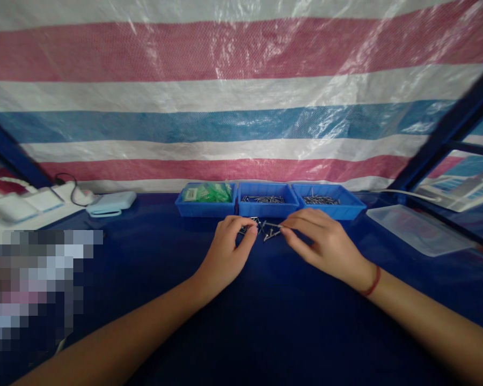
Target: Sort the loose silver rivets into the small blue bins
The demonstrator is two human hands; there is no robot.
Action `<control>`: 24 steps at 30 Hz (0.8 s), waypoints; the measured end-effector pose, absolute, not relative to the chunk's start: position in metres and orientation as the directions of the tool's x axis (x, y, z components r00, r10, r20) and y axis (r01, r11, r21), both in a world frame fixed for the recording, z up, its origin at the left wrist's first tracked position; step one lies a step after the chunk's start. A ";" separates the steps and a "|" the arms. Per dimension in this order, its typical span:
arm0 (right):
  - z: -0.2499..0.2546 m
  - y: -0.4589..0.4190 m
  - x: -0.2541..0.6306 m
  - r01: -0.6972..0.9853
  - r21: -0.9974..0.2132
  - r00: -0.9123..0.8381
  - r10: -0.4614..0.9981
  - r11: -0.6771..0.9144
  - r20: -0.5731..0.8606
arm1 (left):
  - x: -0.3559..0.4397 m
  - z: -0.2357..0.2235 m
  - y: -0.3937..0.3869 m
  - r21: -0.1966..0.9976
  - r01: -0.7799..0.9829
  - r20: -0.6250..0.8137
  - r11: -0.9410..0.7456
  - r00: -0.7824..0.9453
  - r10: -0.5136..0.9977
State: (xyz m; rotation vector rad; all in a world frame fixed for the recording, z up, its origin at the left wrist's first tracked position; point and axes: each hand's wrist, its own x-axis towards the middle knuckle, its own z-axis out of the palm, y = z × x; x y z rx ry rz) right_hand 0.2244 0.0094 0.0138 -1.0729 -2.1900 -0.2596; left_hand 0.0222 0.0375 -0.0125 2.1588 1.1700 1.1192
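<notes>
A small loose pile of metal screws (269, 234) lies on the dark blue table between my hands. My left hand (230, 244) is at the pile's left side, with thumb and forefinger pinched together; what they hold is too small to make out. My right hand (320, 236) is at the right side, its thumb and fingertips closed on a thin, silvery screw (272, 224) that points left. Just behind the pile, a blue bin (269, 210) holds many similar metal pieces. Another blue bin (332, 213), to the right, contains more of them.
A third blue bin (207, 210) at the left holds green plastic packets (211, 192). Further left are a light blue case (111, 202) and a white power strip (36, 203). A translucent lid (421, 230) lies at right. Striped sheeting (241, 123) hangs behind.
</notes>
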 end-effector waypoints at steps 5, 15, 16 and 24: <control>0.025 0.028 0.268 0.959 -0.059 -0.122 0.592 0.278 0.797 | 0.020 -0.013 0.040 0.679 0.526 0.435 -0.511 0.273 0.858; 0.020 0.033 0.279 0.993 0.111 -0.047 0.748 -0.035 0.662 | 0.011 -0.006 0.042 0.231 0.756 0.342 -0.612 0.526 0.779; 0.020 0.032 0.273 0.995 0.099 -0.075 0.751 0.013 0.656 | 0.011 -0.006 0.042 0.210 0.759 0.336 -0.616 0.536 0.775; 0.005 0.015 0.228 0.815 -0.017 -0.493 0.708 0.579 0.505 | 0.011 -0.007 0.043 0.144 0.777 0.293 -0.613 0.558 0.776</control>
